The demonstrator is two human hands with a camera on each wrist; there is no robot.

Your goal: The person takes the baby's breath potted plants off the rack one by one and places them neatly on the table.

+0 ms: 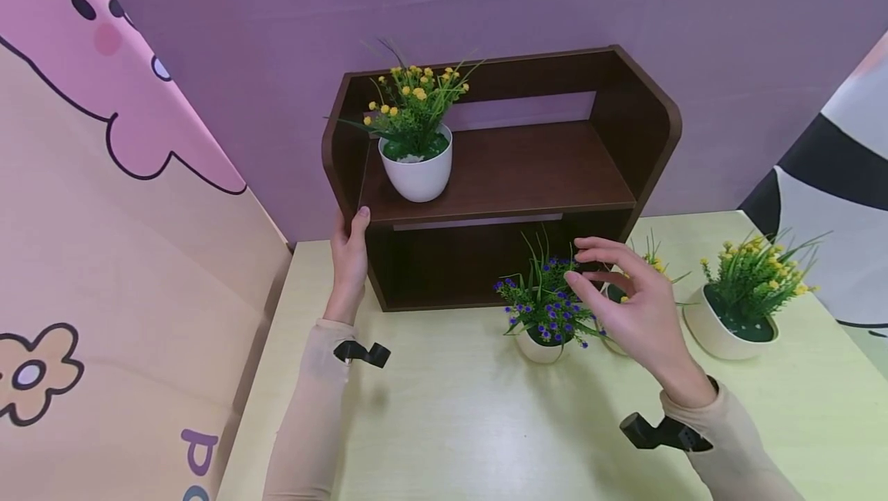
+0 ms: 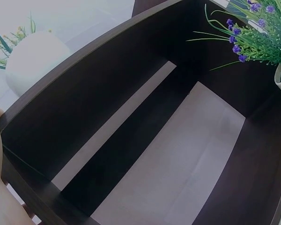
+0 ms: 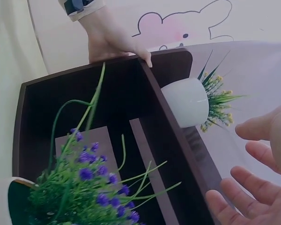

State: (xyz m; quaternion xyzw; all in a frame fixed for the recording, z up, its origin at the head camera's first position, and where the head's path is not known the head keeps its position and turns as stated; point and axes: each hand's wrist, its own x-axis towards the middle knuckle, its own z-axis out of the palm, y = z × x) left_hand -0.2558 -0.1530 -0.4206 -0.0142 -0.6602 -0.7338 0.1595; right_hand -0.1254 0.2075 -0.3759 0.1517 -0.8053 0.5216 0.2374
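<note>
A dark brown two-tier shelf (image 1: 541, 169) stands at the back of the table. My left hand (image 1: 349, 262) grips its left side panel, the thumb over the edge of the middle board. On the upper board, at the left, sits a white pot with yellow flowers (image 1: 416, 169). A pot with purple flowers (image 1: 548, 320) stands on the table before the shelf's lower right part. Just right of those flowers my right hand (image 1: 638, 308) is raised, its fingers apart and slightly bent. Nothing lies between its fingers (image 3: 253, 185) in the right wrist view.
A pale oval pot with yellow flowers (image 1: 742, 308) stands on the light table (image 1: 444, 424) at the right. Another yellow-flowered plant (image 1: 655, 258) is partly hidden behind my right hand. A printed wall panel (image 1: 139, 254) borders the left; a purple cloth (image 1: 486, 0) hangs behind.
</note>
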